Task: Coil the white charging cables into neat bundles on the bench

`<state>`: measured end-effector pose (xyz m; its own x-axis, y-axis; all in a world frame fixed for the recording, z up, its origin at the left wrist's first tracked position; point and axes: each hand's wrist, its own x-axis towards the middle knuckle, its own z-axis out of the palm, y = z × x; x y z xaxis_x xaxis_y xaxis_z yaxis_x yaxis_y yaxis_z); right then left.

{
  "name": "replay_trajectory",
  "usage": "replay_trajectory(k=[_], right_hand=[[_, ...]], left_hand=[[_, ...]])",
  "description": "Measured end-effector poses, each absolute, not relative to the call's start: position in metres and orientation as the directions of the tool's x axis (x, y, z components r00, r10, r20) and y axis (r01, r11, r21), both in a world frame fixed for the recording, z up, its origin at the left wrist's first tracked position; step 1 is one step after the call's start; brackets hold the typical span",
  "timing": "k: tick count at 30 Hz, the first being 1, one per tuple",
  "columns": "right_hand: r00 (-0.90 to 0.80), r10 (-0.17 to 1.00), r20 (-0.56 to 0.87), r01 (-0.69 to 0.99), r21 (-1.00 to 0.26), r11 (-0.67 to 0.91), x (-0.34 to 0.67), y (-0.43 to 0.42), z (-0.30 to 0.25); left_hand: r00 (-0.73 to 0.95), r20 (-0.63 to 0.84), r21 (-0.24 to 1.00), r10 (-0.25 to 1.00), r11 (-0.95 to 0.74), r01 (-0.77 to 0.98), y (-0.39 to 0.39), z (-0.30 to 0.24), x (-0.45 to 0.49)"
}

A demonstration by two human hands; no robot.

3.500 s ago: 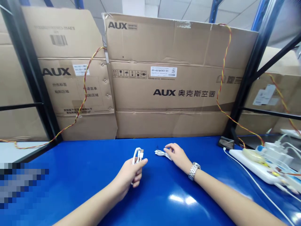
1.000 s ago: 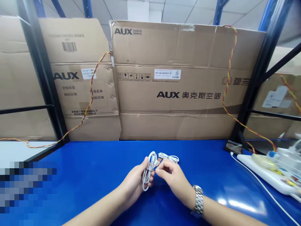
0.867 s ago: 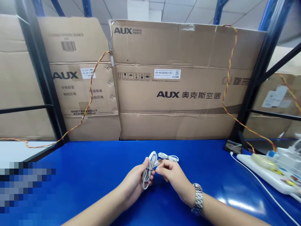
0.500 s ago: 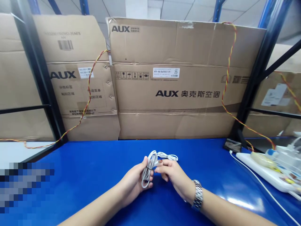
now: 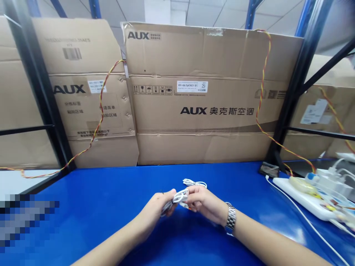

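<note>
A bundled white cable sits between both hands above the blue table. My left hand is closed round its left part. At the bundle's right end, my right hand, with a metal watch on the wrist, pinches the cable with closed fingers. A second coiled white cable lies on the table just behind my right hand, untouched.
Large AUX cardboard boxes stand along the back edge behind black rack posts. A red-yellow twisted wire hangs over them. At the right lies a white power strip with plugs and white leads.
The bundle was held upright in my left hand; now it is tipped sideways and lower, and both hands have closed in on it. The view shifted slightly.
</note>
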<state>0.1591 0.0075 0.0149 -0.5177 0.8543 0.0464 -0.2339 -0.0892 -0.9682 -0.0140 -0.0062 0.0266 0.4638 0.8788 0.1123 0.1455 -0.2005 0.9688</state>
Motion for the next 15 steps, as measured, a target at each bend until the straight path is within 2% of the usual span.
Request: replay_trajectory(k=[5, 8, 12, 15], right_hand=[[-0.538, 0.843, -0.001, -0.262, -0.950, -0.168, 0.160, 0.010, 0.010], [-0.560, 0.827, -0.053, -0.288, -0.923, -0.254, 0.157, 0.010, 0.007], [-0.635, 0.766, -0.100, -0.261, -0.905, -0.335, 0.155, 0.010, 0.003], [-0.653, 0.748, -0.121, -0.245, -0.901, -0.359, 0.156, 0.011, 0.001]], left_hand=[[0.489, 0.245, 0.876, 0.837, -0.407, 0.259, -0.013, 0.030, -0.015], [0.538, 0.323, 0.697, 0.779, -0.580, 0.421, -0.014, 0.025, -0.018], [0.603, 0.355, 0.444, 0.714, -0.697, 0.563, -0.011, 0.018, -0.021], [0.615, 0.352, 0.364, 0.706, -0.708, 0.605, -0.009, 0.015, -0.021]])
